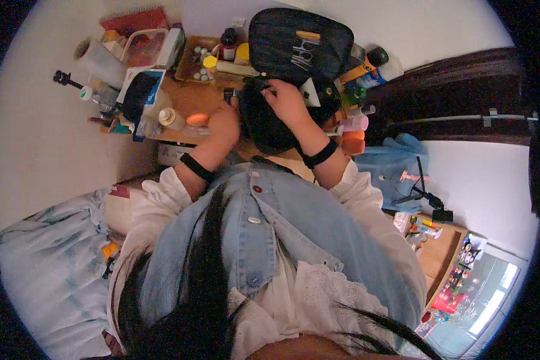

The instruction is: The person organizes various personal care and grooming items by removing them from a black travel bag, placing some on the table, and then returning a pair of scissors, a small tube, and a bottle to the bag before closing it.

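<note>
A black zip case [267, 121] stands on the desk before me, its lid [274, 40] raised and leaning back. Several scissors [309, 48] and a yellowish wooden-looking piece [308, 35] show against the inside of that lid. Over the case's left part, my right hand [284, 100] has its fingers curled in at the rim; whether they pinch anything is unclear. My left hand [227, 118] is blurred at the case's left side, close to a small dark object [228, 94], its fingers mostly hidden. A white card or packet [310, 92] sticks up inside the case.
At the left stand a cream bottle [167, 117], an orange oval object [198, 119] and a plastic-wrap roll [96, 60]. Behind is a brown tray [193, 45] with small jars. Pink [356, 123] and orange [353, 143] bottles line the right edge.
</note>
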`<action>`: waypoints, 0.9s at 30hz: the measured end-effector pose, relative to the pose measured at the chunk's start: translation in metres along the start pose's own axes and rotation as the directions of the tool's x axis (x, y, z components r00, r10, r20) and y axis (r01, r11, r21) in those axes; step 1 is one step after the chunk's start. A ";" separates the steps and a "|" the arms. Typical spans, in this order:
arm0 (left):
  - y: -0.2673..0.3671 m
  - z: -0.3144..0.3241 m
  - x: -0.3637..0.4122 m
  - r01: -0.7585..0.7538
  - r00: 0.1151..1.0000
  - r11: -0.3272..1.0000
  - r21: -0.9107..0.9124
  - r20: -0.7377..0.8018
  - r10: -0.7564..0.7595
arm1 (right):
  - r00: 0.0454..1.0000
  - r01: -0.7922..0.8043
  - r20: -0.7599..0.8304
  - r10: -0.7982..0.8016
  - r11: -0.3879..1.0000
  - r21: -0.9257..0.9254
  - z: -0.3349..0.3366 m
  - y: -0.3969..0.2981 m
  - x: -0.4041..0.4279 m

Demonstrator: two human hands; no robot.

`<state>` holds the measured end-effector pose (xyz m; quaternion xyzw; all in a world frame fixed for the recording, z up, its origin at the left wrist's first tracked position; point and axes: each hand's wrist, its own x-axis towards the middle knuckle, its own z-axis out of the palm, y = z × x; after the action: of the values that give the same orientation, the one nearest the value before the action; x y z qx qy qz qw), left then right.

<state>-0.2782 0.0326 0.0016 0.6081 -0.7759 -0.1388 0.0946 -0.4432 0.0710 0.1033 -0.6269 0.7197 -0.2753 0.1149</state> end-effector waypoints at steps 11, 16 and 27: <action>-0.013 0.014 0.011 -0.091 0.973 0.992 0.090 0.222 0.069 | 1.000 0.007 0.029 -0.006 1.000 -0.018 -0.012 0.005 -0.001; -0.041 0.025 0.013 -0.241 0.965 0.953 0.181 0.146 0.217 | 0.992 -0.100 0.080 0.099 0.995 0.016 -0.038 -0.011 -0.009; -0.006 -0.196 -0.053 0.058 0.878 0.602 -0.796 0.328 0.349 | 0.958 -0.147 0.269 -0.103 0.627 0.765 -0.083 -0.055 -0.050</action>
<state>-0.1980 0.0626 0.1860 0.3866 -0.6831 -0.5931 0.1796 -0.4299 0.1368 0.1924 -0.5397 0.5128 -0.4635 0.4806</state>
